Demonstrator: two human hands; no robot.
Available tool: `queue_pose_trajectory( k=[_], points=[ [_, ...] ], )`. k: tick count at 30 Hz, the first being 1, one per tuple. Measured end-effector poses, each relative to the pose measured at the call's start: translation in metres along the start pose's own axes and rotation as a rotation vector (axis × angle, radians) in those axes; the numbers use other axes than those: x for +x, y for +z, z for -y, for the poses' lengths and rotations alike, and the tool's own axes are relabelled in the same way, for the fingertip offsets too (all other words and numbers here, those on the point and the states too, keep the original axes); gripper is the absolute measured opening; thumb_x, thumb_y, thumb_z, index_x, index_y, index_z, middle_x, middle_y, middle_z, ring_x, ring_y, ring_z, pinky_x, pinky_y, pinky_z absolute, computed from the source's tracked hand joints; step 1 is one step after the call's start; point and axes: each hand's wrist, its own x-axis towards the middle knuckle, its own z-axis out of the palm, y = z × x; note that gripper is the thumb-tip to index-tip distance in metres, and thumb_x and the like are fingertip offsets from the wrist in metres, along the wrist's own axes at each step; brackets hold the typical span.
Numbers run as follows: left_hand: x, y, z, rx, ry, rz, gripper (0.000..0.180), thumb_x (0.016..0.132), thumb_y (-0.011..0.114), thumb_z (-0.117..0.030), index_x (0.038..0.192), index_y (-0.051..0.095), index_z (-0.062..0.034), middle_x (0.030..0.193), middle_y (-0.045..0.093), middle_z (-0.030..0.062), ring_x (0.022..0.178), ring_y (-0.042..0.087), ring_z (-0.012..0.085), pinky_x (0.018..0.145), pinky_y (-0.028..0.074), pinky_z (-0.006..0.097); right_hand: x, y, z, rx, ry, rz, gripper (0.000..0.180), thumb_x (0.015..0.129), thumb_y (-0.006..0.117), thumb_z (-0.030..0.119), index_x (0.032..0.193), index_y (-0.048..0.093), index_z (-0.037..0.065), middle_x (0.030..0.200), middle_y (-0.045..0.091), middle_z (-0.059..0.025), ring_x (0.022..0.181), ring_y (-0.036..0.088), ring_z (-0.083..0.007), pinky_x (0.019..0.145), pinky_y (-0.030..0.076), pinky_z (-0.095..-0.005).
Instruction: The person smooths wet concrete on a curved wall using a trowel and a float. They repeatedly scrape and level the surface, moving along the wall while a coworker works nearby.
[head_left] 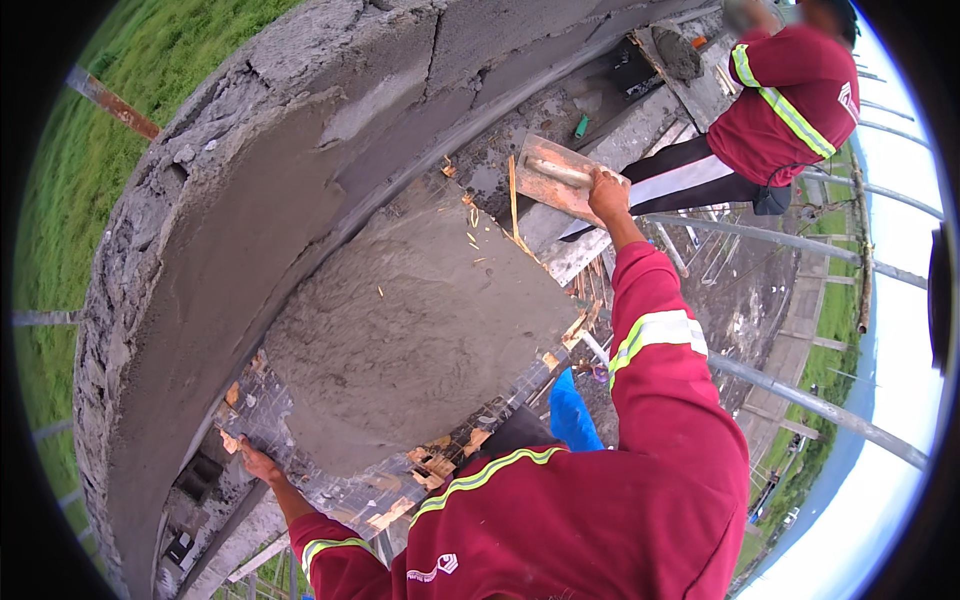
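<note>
A wide board (420, 330) heaped with wet grey mortar (400, 310) is taken as landmark (it lies against the curved plastered wall (230, 230)); its lower left edge is gripped by the left hand (258, 464), fingers curled shut; beyond its upper right corner a rusty trowel (565, 177) is clasped by the right hand (607, 186); farther off, a co-worker (775, 100) is seen.

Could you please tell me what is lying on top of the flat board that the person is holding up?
A broad grey heap of wet mortar covers most of the flat checkered board, with wood splinters scattered about. The left hand grips its edge. The board's middle is hidden under the mortar.
</note>
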Motion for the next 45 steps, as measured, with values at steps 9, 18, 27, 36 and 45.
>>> queue_pose_trajectory(
  k=[9,18,27,36,45],
  points=[
    [0.002,-0.002,0.005,-0.063,0.741,0.065,0.066,0.097,0.054,-0.052,0.126,0.065,0.0063,0.131,0.064,0.0256,0.119,0.060,0.0383,0.103,0.043,0.044,0.065,-0.054,0.055,-0.069,-0.361,0.130,0.052,0.094,0.059,0.031,0.139,0.054,0.004,0.122,0.068,-0.0202,0.113,0.066,-0.0358,0.098,0.051,-0.0455],
    [-0.010,-0.002,-0.021,0.109,0.048,0.019,0.059,0.100,0.054,-0.043,0.124,0.065,0.0090,0.125,0.067,0.0255,0.113,0.063,0.0363,0.100,0.043,0.041,0.080,-0.019,0.128,0.111,-0.225,-0.234,0.040,0.095,0.060,0.027,0.131,0.062,0.009,0.120,0.069,-0.0181,0.110,0.066,-0.0364,0.097,0.052,-0.0467],
    [-0.007,0.005,-0.007,0.106,0.139,-0.039,0.050,0.101,0.051,-0.041,0.117,0.070,0.0023,0.114,0.068,0.0302,0.103,0.064,0.0437,0.092,0.045,0.047,-0.050,-0.206,0.167,0.911,-0.498,-0.849,0.025,0.096,0.067,0.027,0.109,0.073,0.006,0.107,0.069,-0.0130,0.103,0.066,-0.0297,0.092,0.051,-0.0407],
    [0.010,0.005,0.022,0.295,0.550,0.031,0.042,0.104,0.044,-0.031,0.140,0.057,-0.0143,0.124,0.067,0.0236,0.105,0.065,0.0421,0.088,0.049,0.054,-0.044,-0.401,0.342,0.820,-0.766,-1.028,0.059,0.100,0.046,0.058,0.107,0.074,0.006,0.090,0.072,-0.0152,0.094,0.067,-0.0347,0.096,0.043,-0.0500],
    [0.017,0.016,0.040,0.247,0.141,0.006,0.042,0.101,0.054,-0.034,0.129,0.065,-0.0056,0.123,0.067,0.0242,0.109,0.065,0.0399,0.096,0.048,0.046,-0.044,-0.411,0.336,0.625,-0.708,-0.561,0.067,0.102,0.038,0.054,0.083,0.072,0.000,0.084,0.068,-0.0275,0.086,0.066,-0.0456,0.082,0.049,-0.0537]
  ],
)
